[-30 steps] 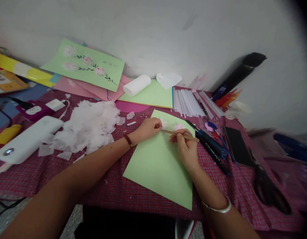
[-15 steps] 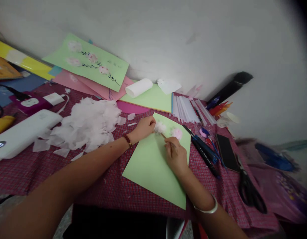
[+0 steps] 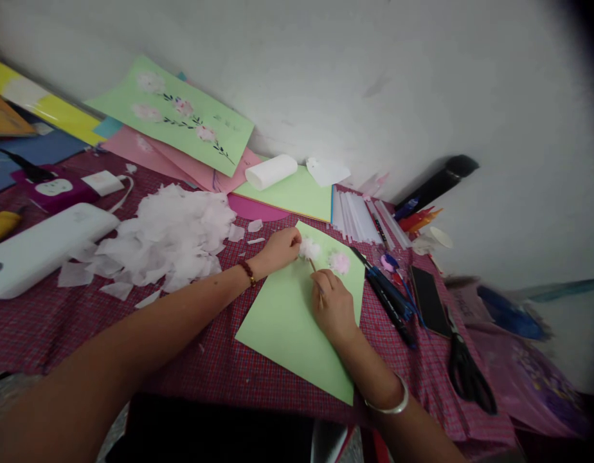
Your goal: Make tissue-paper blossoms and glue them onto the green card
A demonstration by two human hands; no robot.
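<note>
A green sheet of paper lies at an angle in front of me, with a white tissue flower and a pink one on its far part. My right hand is closed round a thin wooden stick, whose tip points at the white flower's near edge. At that flower's left side rests my left hand, its fingers pinched together; whatever they may hold is hidden. To the left spreads a heap of torn white tissue pieces.
A green card with a flower branch leans at the back. White glue sticks, a black pen, a phone and scissors lie to the right. A white power bank and a purple socket are left.
The view has shifted slightly. My right hand and the stick have moved a little left, with the tip still beside the white flower. My left hand stays at the flower's edge.
</note>
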